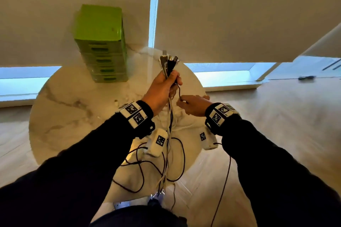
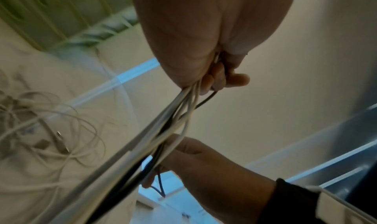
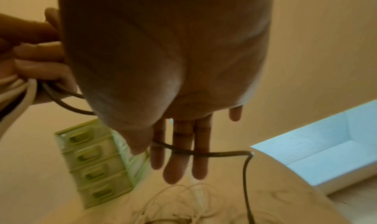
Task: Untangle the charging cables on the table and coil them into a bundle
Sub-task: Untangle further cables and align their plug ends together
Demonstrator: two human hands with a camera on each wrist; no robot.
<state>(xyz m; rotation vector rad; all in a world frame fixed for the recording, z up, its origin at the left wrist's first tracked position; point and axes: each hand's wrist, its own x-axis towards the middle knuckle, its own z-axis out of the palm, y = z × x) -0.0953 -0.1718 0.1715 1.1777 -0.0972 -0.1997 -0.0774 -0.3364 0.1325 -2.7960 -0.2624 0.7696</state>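
Observation:
My left hand (image 1: 173, 80) is raised above the round marble table (image 1: 73, 107) and grips a bundle of white and black charging cables (image 1: 168, 64), plug ends sticking up out of the fist. Their lengths hang down past the table's front edge (image 1: 166, 162). In the left wrist view the bundle (image 2: 163, 130) runs out from under that hand's curled fingers (image 2: 216, 79). Just right of it and lower, my right hand (image 1: 184, 102) pinches one dark cable (image 3: 224, 154) between thumb and forefinger, its other fingers (image 3: 179, 163) straight. This dark cable (image 1: 178, 91) leads up into the left fist.
A green drawer unit (image 1: 101, 42) stands at the table's back left, against the window blinds. Loose white cables (image 3: 183, 195) lie tangled on the tabletop under the hands. Dark wire loops (image 1: 140, 171) dangle over the near edge. Wood floor surrounds the table.

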